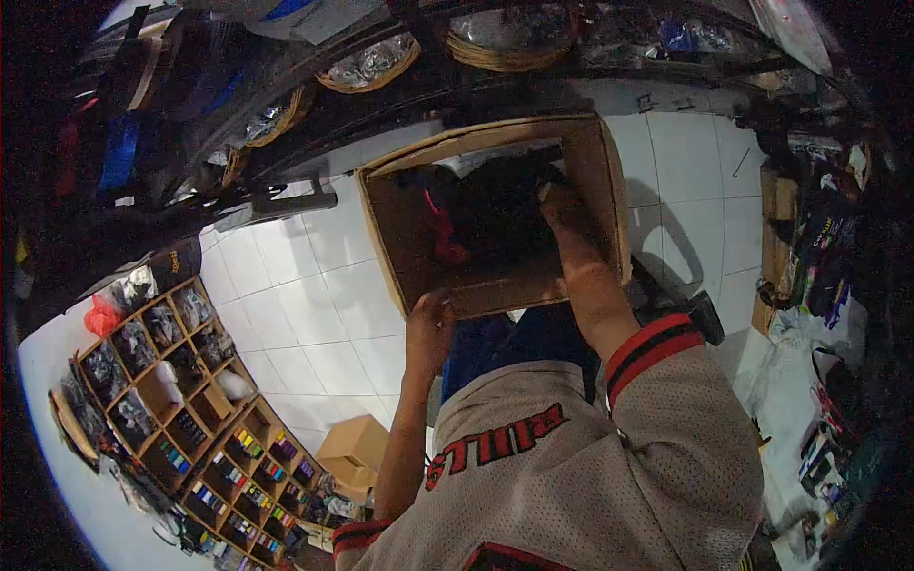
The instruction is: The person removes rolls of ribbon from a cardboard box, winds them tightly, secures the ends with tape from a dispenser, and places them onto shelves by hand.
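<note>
An open cardboard box (pixel 609 181) sits in front of my body, above my lap, tilted a little. My left hand (pixel 430 321) is closed on its near left edge. Inside the box lies a heap of black, soft-looking items (pixel 500 214), too dark to name. A red strip (pixel 443 233) shows among them on the left. My right hand (pixel 564 211) reaches over the near edge into the right side of the box and touches the black items. Its fingertips are lost in the dark, so their grip is unclear.
A wooden shelf with compartments (pixel 205 404) holds bagged goods and small coloured items at lower left. Near it stands a closed-looking cardboard carton (pixel 352 452). Wicker baskets (pixel 514 59) line a dark rack ahead. Mixed goods (pixel 828 238) crowd the right side. White floor tiles (pixel 324 276) surround me.
</note>
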{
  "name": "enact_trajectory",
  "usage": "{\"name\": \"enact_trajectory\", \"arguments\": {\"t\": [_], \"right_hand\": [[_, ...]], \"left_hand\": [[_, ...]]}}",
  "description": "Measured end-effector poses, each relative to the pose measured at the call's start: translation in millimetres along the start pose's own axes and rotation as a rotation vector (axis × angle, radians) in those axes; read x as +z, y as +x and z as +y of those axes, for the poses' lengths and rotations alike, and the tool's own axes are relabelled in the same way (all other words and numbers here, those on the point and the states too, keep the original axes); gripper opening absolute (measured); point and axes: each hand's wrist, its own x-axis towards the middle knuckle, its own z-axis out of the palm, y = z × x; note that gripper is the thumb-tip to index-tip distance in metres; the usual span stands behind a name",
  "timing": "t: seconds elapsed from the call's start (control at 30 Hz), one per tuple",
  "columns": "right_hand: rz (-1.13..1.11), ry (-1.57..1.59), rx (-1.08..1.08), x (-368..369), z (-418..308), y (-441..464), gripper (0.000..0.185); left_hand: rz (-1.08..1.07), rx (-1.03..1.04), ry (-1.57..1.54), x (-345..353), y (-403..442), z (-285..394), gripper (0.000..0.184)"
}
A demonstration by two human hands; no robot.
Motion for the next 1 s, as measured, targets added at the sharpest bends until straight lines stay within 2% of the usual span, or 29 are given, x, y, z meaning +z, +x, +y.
{"name": "enact_trajectory", "arguments": {"t": [0.07, 0.1, 0.17, 0.2, 0.27, 0.33, 0.43, 0.5, 0.57, 0.63, 0.67, 0.73, 0.77, 0.8, 0.93, 1.0], "right_hand": [[0.061, 0.045, -0.089, -8, -8, -1, 0.035], [0.013, -0.099, -0.137, -11, -8, 0, 0.040], [-0.243, -0.220, -0.149, -44, -26, -1, 0.049], [-0.457, -0.194, -0.112, -94, -66, -4, 0.052], [-0.608, -0.096, -0.097, -130, -91, -11, 0.058], [-0.486, 0.037, -0.147, -149, -95, -18, 0.064], [-0.376, -0.045, -0.428, -225, -137, -58, 0.064], [-0.419, 0.090, -0.448, -242, -141, -64, 0.064], [-0.478, 0.211, -0.583, -302, -194, -104, 0.061], [-0.395, 0.158, -0.644, -318, -213, -121, 0.057], [-0.343, 0.135, -0.711, -322, -220, -125, 0.056], [-0.235, 0.064, -0.830, -333, -228, -132, 0.052], [-0.239, 0.137, -0.778, -338, -235, -137, 0.052], [-0.246, 0.210, -0.726, -342, -243, -145, 0.051], [-0.284, 0.297, -0.632, -352, -258, -158, 0.049], [-0.225, 0.180, -0.816, -360, -257, -154, 0.047]], "left_hand": [[0.003, 0.016, -0.017, 2, -1, -6, 0.025], [0.002, 0.011, -0.059, -2, 0, 1, 0.026], [0.028, 0.072, -0.067, -2, 6, 3, 0.027], [0.058, 0.132, -0.032, 2, 11, -5, 0.027], [0.088, 0.234, -0.016, 0, 23, -4, 0.027], [0.088, 0.316, -0.060, -9, 41, 13, 0.028], [0.051, 0.333, -0.266, -30, 58, 59, 0.039], [0.029, 0.461, -0.417, -46, 60, 100, 0.049], [-0.055, 0.534, -0.538, -63, 55, 131, 0.058], [-0.187, 0.557, -0.627, -80, 50, 155, 0.066], [-0.210, 0.522, -0.634, -89, 46, 164, 0.063], [-0.151, 0.546, -0.426, -107, 41, 177, 0.059], [-0.118, 0.551, -0.322, -117, 38, 182, 0.057], [-0.120, 0.501, -0.402, -126, 31, 190, 0.049], [-0.103, 0.590, -0.507, -129, 36, 178, 0.047], [-0.103, 0.627, -0.480, -135, 35, 175, 0.046]]}}
